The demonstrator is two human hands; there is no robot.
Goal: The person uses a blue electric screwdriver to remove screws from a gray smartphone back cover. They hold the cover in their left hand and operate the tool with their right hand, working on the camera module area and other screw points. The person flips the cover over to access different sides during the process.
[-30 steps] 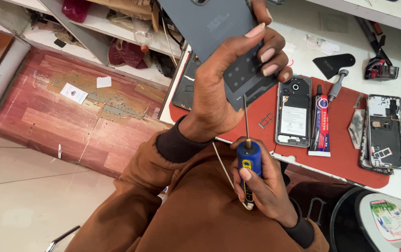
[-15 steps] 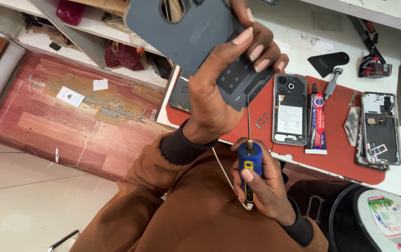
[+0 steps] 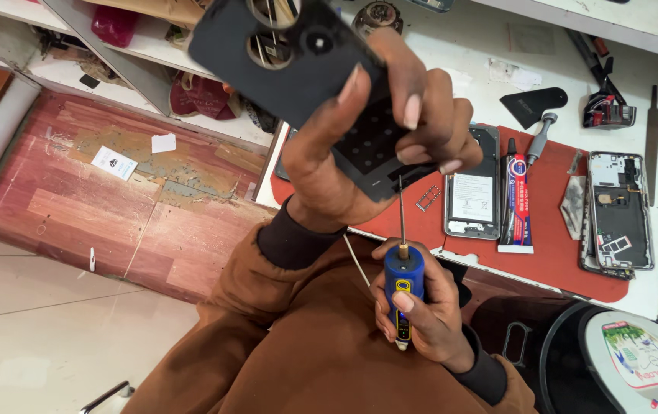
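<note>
While the right hand (image 3: 421, 314) is gripping a blue screwdriver (image 3: 403, 287) near the chest, its tip touching the dark phone cover (image 3: 321, 69), the left hand (image 3: 367, 146) is holding that cover, now raised closer to the camera. Beyond, a red-and-white glue tube (image 3: 516, 203) is lying on the red mat (image 3: 559, 222) between two opened phones, bare mat showing near its front edge.

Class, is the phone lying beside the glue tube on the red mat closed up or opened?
Opened: the phone lies without its back cover, battery exposed.

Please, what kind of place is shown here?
Probably a phone repair bench: opened phones without back covers lie on a red mat, and the right hand holds a blue-handled screwdriver to a dark phone back cover.
</note>
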